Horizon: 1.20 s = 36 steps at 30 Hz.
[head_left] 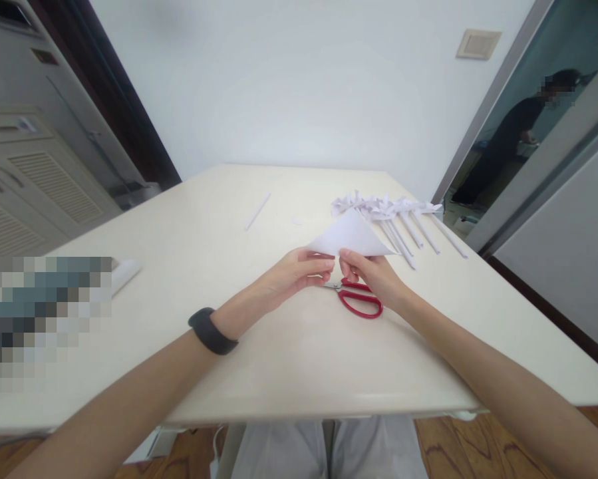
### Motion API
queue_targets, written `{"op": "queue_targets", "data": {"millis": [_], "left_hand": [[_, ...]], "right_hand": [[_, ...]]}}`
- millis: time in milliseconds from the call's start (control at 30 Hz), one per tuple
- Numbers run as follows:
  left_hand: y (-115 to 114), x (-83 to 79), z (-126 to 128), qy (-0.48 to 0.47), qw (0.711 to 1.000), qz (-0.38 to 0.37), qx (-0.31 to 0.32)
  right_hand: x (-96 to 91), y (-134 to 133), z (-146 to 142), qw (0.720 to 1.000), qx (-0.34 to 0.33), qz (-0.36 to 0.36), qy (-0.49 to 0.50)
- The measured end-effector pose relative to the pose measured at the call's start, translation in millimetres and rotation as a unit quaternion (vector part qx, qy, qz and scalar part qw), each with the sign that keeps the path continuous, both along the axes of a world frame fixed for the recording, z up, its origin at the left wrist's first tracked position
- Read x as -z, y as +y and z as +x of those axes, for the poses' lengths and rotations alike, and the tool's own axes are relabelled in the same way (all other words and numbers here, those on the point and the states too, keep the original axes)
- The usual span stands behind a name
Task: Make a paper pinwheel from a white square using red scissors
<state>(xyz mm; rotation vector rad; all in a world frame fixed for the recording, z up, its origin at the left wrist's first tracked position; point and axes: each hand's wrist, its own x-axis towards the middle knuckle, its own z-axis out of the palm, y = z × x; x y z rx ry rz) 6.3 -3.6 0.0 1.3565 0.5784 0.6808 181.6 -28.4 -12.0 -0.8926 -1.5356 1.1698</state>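
Note:
Above the table, a white sheet of paper folded into a triangle points away from me. My right hand pinches its lower edge between thumb and fingers. On the left side of that edge is my left hand, its fingers slightly apart beneath the paper; whether they grip it is hard to see. A pair of scissors with red handles lies under my hands, its blades partly hidden by the left fingers. Beyond the paper, several white paper pinwheels on rolled paper sticks lie in a row.
The cream table meets a white wall at the back. A thin rolled paper stick lies left of centre. At the left edge is a blurred-out object beside white paper. Through the doorway at right, a person in dark clothes bends forward.

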Motion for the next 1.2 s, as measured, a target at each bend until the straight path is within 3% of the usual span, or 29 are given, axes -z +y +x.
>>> {"op": "queue_targets", "data": {"millis": [300,567,1200], "left_hand": [[-6,4.7,5,-0.019,1.0,0.005,0.004],[-9,5.4,5,-0.03,0.999,0.04,-0.004],[-20,-1.0,4,-0.058,0.997,0.055,-0.011]], "right_hand": [[4.9,-2,-6,0.997,-0.042,-0.05,0.044],[-0.1,-6,-7,0.987,-0.118,-0.062,0.088],[-5.7,-15,-6,0.989,-0.132,-0.041,0.056]]}}
